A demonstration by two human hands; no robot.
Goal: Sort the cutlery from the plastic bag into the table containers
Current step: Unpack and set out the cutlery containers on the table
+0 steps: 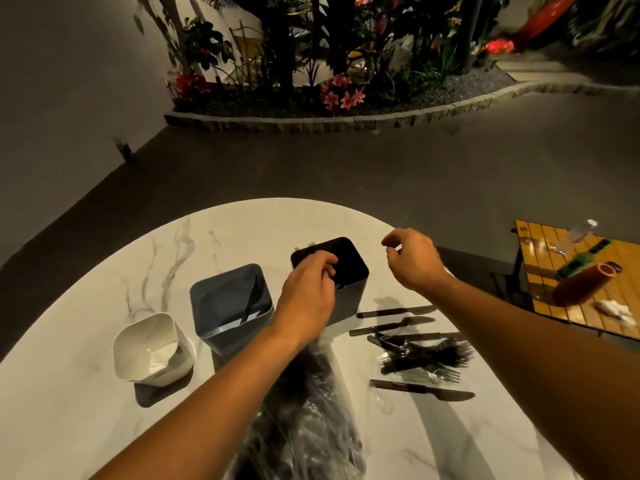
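Three containers stand in a row on the marble table [86,393]: a white one [152,348], a grey-blue one [230,303] with a black fork leaning inside, and a black one [349,263]. My left hand [308,292] hovers over the black container's near-left rim with its fingers curled into the dark opening; whether it holds anything is hidden. My right hand [412,259] floats just right of that container, fingers loosely bent, with nothing seen in it. The clear plastic bag [304,414] of dark cutlery lies under my left forearm.
Loose black knives [398,311] [424,389] and a pile of forks [427,355] lie on the table to the right of the bag. A yellow side table [585,289] with a bottle and small items stands off the right edge. A planter bed sits beyond the floor.
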